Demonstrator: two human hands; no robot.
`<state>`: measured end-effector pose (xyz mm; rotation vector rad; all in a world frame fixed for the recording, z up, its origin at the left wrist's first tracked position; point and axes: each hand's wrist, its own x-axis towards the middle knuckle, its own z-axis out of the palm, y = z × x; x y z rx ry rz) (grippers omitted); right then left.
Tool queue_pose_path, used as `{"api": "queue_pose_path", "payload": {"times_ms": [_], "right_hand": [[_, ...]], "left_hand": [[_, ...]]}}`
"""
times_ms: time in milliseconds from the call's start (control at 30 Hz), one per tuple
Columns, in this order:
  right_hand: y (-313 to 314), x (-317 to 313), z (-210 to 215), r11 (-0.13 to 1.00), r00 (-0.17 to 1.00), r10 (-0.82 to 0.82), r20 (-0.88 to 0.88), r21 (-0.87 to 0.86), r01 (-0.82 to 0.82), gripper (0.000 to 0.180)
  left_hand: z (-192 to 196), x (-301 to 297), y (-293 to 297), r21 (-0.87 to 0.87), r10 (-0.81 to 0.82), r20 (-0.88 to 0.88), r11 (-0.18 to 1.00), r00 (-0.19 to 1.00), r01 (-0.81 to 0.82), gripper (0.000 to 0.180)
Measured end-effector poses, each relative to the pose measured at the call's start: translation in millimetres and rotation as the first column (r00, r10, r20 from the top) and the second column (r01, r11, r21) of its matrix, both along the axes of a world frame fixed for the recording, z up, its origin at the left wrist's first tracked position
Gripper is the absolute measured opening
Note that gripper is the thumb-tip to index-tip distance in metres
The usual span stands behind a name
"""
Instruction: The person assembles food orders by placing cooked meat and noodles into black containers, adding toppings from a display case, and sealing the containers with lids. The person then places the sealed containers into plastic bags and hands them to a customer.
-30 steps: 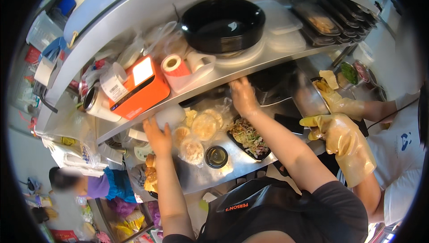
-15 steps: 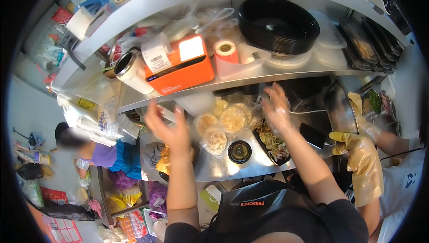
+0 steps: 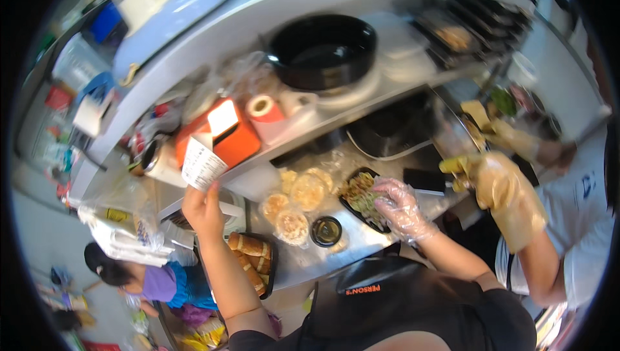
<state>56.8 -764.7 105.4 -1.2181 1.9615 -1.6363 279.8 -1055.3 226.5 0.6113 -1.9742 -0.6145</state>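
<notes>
My bare left hand [image 3: 204, 209] is raised at the shelf edge, thumb and fingers closed on a printed white paper slip [image 3: 204, 165]. Behind the slip stands an orange label printer [image 3: 240, 134]; whether the paper is still joined to it I cannot tell. My right hand [image 3: 402, 207], in a clear plastic glove, rests over the right side of a black food tray [image 3: 378, 227]. Its bent fingers press at shredded greens [image 3: 363, 204] beside noodles; what they grip, if anything, is hidden.
Bagged round flatbreads [image 3: 307, 191] and a black-lidded cup [image 3: 326, 231] sit mid-counter. Browned rolls [image 3: 250, 254] fill a tray near my left forearm. Above, the shelf holds a large black bowl [image 3: 323, 52]. A co-worker's yellow-gloved arm [image 3: 507, 199] is close on the right.
My left hand, empty and open before, now holds the paper slip at the printer. My right hand came down from the back of the counter onto the food tray. The whole view has tilted.
</notes>
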Motion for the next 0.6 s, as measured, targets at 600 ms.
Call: {"api": "queue_pose_path", "payload": {"times_ms": [600], "right_hand": [[238.7,108.2,53.8,0.736,0.63,-0.271,0.728,-0.265,0.623,0.037]], "left_hand": [[-110.3,-145.9,324.1,0.955,-0.893,-0.226,-0.282,-0.389,0.093,0.022]]}}
